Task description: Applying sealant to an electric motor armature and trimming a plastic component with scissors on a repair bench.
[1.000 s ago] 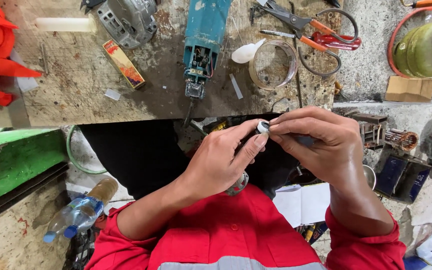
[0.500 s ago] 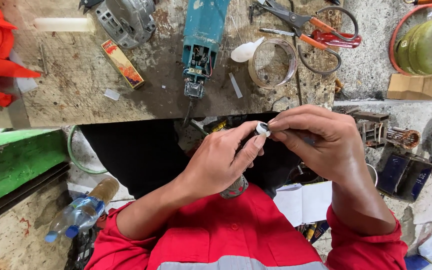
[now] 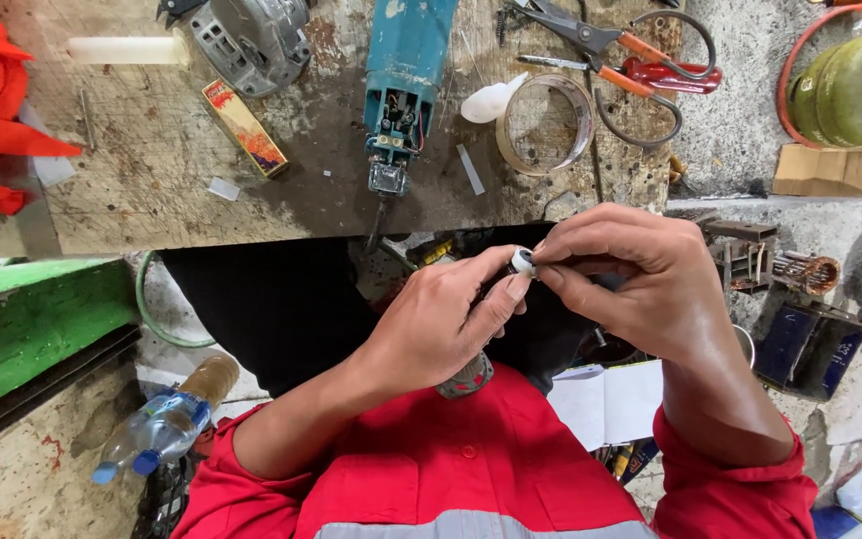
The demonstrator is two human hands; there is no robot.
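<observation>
White part — mostly hidden between both hands' fingertips

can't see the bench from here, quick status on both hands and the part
Left hand and right hand meet above the lap, fingers pinching a small white ring-shaped part. Teal power tool lies opened on the wooden bench. Nothing between the hands and the part.
</observation>
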